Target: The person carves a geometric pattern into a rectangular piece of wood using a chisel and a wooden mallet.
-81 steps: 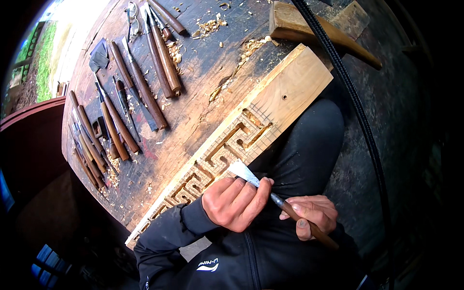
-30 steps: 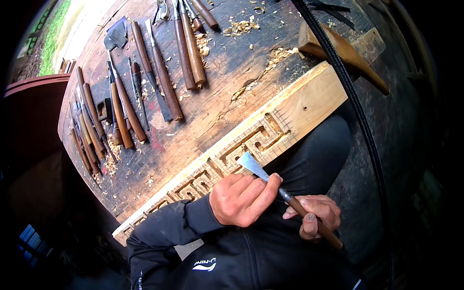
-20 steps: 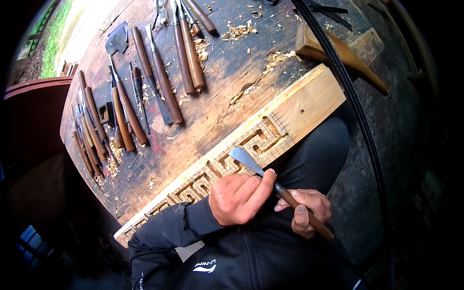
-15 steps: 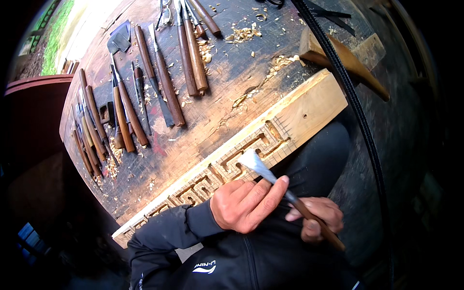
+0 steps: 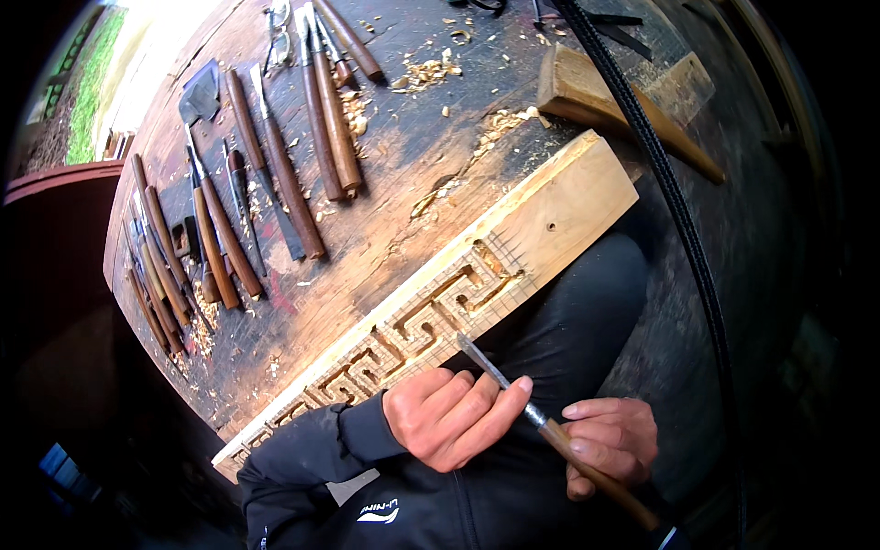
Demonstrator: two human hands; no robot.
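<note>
1. Laid aslant along the near edge of a dark, worn wooden bench [image 5: 330, 284], beside a dark-trousered thigh [image 5: 587, 298]: a long, pale wooden board [image 5: 587, 194].
2. Gripped at the steel shank by a curled left hand [image 5: 449, 417] and at the handle by a closed right hand [image 5: 612, 445]: a steel chisel with a brown wooden handle [image 5: 556, 435].
3. Apparently done: angular, meandering grooves [image 5: 469, 273] along much of the visible face.
4. Seemingly left: pencilled grid lines [image 5: 513, 252] between and beyond those cuts; final depth impossible to judge.
5. Hidden behind a black fabric sleeve [image 5: 316, 454]: part of the board's left stretch. Out of sight: left thumb. Unclear: any contact between blade tip [image 5: 462, 340] and wood.
</note>
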